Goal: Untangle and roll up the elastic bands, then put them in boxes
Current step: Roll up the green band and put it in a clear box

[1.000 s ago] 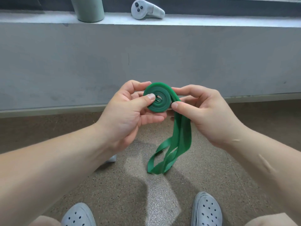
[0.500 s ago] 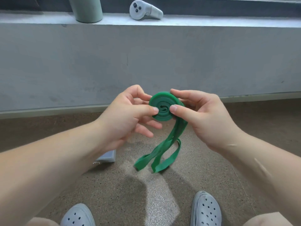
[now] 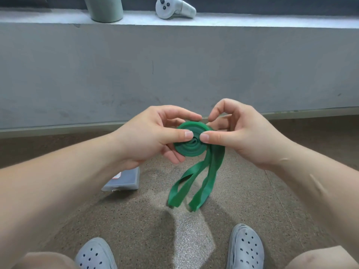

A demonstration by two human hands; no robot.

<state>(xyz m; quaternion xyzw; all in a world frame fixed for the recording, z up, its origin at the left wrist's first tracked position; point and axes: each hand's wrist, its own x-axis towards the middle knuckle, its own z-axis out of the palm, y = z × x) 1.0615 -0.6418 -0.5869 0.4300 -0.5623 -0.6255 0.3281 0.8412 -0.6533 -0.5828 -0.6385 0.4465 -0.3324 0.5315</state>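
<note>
Floor (image 3: 252, 206): left hand (image 3: 143, 140), right hand (image 3: 244, 136) pinch band (image 3: 189, 150).

Nothing legible; the grey box's (image 3: 127, 181) red label (image 3: 117, 175) is too blurred.

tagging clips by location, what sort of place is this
Likely an indoor room beside a window: speckled floor, a grey ledge like a sill, with a white controller and a green cup on it.

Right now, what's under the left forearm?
A flat grey plastic box on the speckled brown floor; only its right end shows, with a bit of red-and-white label. The left forearm covers the rest, so its contents cannot be seen.
</note>
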